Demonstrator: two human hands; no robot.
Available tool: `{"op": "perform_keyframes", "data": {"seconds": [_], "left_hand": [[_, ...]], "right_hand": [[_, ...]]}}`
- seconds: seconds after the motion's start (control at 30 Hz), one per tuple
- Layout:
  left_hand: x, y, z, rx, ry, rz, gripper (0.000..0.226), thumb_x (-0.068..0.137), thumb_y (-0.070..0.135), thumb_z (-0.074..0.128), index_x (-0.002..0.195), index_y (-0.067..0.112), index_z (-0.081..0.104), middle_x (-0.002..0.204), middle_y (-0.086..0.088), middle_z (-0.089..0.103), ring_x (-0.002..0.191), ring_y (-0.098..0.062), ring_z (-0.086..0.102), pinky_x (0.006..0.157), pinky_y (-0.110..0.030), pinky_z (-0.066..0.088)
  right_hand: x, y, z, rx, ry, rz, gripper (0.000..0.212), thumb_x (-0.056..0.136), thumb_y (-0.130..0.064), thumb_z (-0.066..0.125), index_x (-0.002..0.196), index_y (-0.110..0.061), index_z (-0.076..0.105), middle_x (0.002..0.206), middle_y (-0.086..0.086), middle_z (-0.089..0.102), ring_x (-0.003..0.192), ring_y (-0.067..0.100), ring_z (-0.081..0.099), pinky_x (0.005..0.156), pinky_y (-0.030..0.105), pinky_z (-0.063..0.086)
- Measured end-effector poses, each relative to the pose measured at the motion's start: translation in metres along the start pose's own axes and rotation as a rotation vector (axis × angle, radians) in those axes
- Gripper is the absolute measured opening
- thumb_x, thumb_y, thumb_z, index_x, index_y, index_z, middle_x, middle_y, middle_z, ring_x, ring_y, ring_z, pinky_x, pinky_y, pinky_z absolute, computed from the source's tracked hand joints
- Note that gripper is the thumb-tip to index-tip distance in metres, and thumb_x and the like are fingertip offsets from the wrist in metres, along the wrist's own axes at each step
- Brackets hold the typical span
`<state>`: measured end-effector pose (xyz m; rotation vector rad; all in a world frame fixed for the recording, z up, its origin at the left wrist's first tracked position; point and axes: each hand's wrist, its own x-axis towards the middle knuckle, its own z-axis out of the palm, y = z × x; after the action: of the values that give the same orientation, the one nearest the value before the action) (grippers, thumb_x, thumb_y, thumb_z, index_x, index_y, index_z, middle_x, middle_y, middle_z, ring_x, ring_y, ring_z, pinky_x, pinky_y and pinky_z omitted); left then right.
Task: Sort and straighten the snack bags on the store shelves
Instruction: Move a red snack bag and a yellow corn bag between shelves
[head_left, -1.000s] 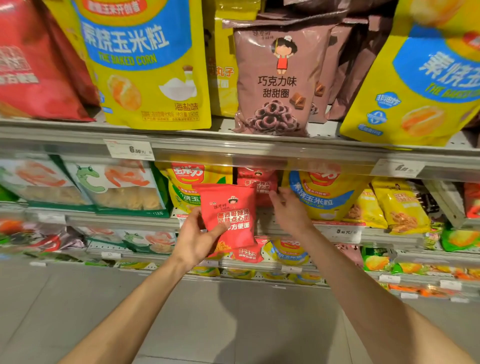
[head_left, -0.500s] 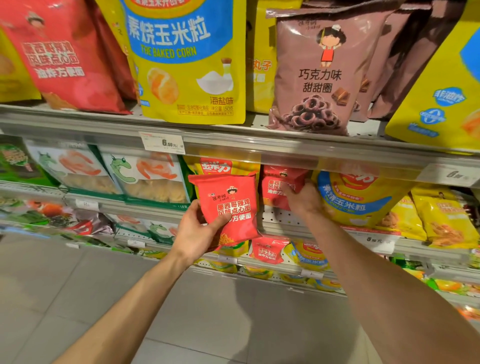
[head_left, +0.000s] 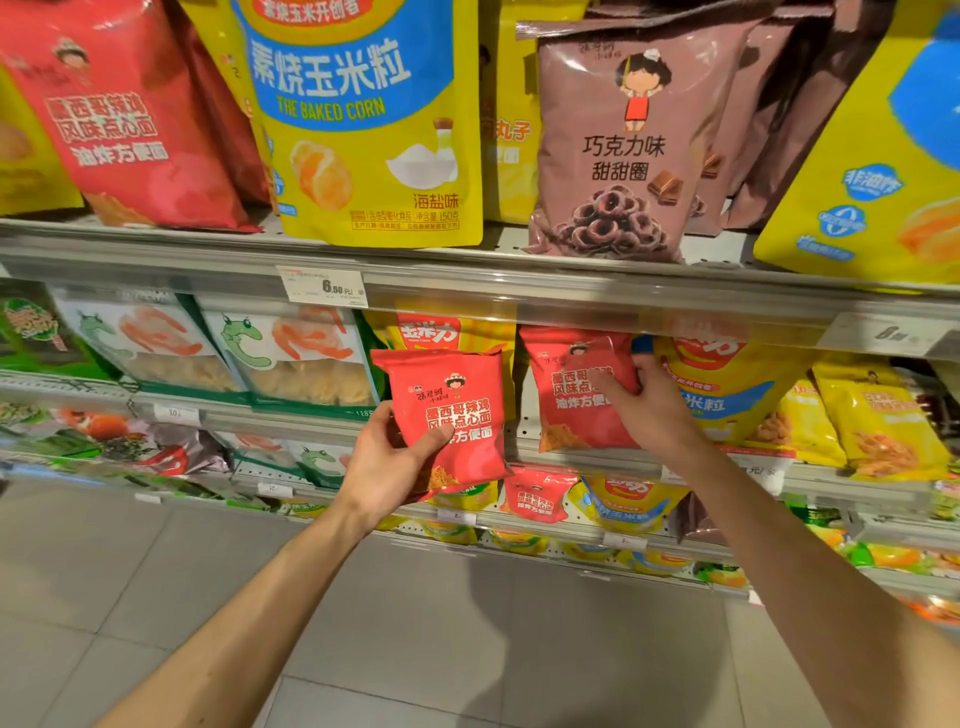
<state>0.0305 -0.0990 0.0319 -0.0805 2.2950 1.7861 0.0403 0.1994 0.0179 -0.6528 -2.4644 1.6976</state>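
Left hand gripping small red bag, held off shelf, just below price tag. Right hand gripping second red bag, upright on shelf, right of price tag, beside yellow corn bag.

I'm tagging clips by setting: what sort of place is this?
Most likely a shop's snack aisle. Tiered metal shelves carry rows of packaged snacks, a price tag reading 6.50 sits on the shelf edge, and the floor is tiled.
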Motion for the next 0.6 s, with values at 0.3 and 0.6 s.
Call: {"op": "perform_keyframes", "data": {"seconds": [0.3,0.6], "left_hand": [[-0.009,0.001,0.012,-0.068,-0.085,-0.012,0.035,0.093,0.031,0.070,0.125,0.018,0.063,0.113,0.002,0.075,0.102,-0.013,0.073,0.091,-0.032,0.059],[-0.015,0.011,0.038,-0.128,-0.161,-0.049,0.034,0.101,0.034,0.057,0.128,0.014,0.061,0.114,-0.004,0.076,0.096,-0.015,0.074,0.086,-0.029,0.059]], "right_hand": [[-0.070,-0.015,-0.018,0.422,-0.248,0.179,0.037,0.091,-0.040,0.069,0.121,-0.019,0.071,0.110,0.006,0.079,0.101,0.027,0.076,0.092,0.048,0.059],[-0.076,-0.023,0.014,0.699,-0.190,0.318,0.040,0.093,-0.032,0.070,0.127,-0.013,0.066,0.106,0.009,0.079,0.089,0.023,0.076,0.075,0.038,0.062]]}}
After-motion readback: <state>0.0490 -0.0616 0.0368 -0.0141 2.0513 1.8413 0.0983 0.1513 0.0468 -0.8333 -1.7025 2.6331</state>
